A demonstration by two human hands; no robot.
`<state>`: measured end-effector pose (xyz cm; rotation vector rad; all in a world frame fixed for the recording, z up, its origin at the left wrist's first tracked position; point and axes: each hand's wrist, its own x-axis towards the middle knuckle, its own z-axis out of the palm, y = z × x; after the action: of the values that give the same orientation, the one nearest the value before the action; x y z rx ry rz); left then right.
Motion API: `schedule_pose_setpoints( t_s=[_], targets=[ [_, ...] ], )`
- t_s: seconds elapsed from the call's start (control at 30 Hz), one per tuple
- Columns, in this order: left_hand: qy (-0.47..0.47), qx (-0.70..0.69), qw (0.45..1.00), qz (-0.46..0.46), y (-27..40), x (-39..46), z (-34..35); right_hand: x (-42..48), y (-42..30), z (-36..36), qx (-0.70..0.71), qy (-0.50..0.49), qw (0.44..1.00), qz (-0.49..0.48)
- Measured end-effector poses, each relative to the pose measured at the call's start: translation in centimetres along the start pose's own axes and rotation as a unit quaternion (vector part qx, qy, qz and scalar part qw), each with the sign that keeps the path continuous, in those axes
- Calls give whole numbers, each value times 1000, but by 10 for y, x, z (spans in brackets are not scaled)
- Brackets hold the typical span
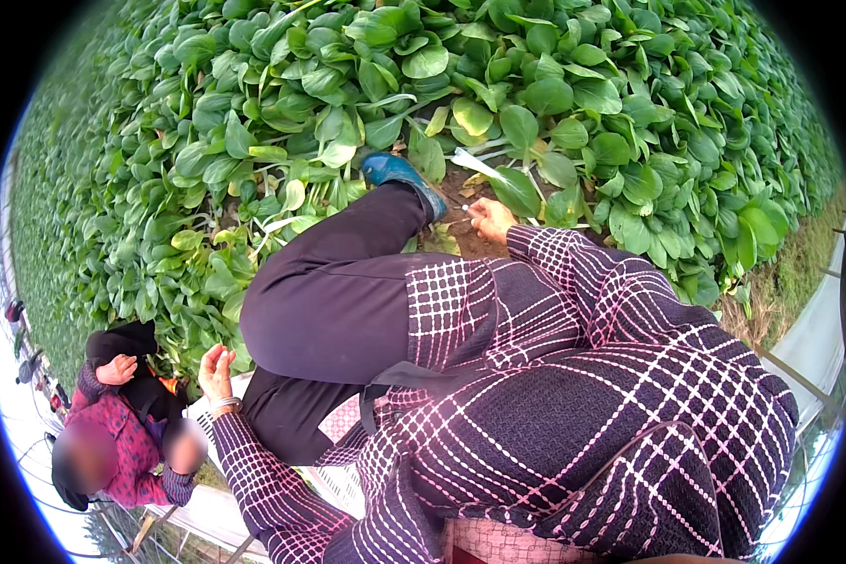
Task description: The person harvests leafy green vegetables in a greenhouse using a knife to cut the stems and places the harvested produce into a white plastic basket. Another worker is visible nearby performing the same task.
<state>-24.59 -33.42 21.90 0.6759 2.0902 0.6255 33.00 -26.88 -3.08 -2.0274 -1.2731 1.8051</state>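
My right hand (492,220) is low over bare brown soil (469,243), beside my blue boot (398,173). Its fingertips pinch a small pale object (466,208), too small to identify. Just beyond that hand, a pak choi leaf (515,189) with a broad white stalk lies across other leaves. My left hand (216,374), with a bracelet (225,404) at the wrist, is raised beside my bent knee with curled fingers. Whether it holds anything is unclear. Dense pak choi plants (423,60) stand in front of me; yellowing leaves (187,240) lie among them near my leg.
A co-worker (113,444) in a pink patterned jacket crouches at the left, close to my left arm. White slotted plastic, perhaps a crate (338,488), shows beneath my legs. Dry grass (765,307) and pale sheeting (811,335) border the plants at the right.
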Motion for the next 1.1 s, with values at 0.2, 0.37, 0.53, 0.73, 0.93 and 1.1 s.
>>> schedule_pose_setpoints(
  t_s=[0.2, 0.37, 0.53, 0.73, 0.93, 1.1],
  targets=[
    [-15, 22, 999, 21, -5, 1, 0, 14, -41, -16, -86, 70, 993, -32],
    [-28, 29, 999, 27, -20, 3, -12, 0, -94, -23, -139, 26, 990, 8],
    [-30, 22, 999, 25, -14, 4, -2, 6, -88, -17, -152, 5, 988, -7],
    [-36, 43, 998, 23, -11, 2, 1, -4, -88, -20, -138, 2, 990, -36],
    [-41, 30, 998, 25, -13, 4, 1, -16, -73, -27, 64, -15, 998, -3],
    [-46, 39, 998, 19, -11, 3, 0, -23, -76, -26, 345, -55, 922, 169]
  ],
)
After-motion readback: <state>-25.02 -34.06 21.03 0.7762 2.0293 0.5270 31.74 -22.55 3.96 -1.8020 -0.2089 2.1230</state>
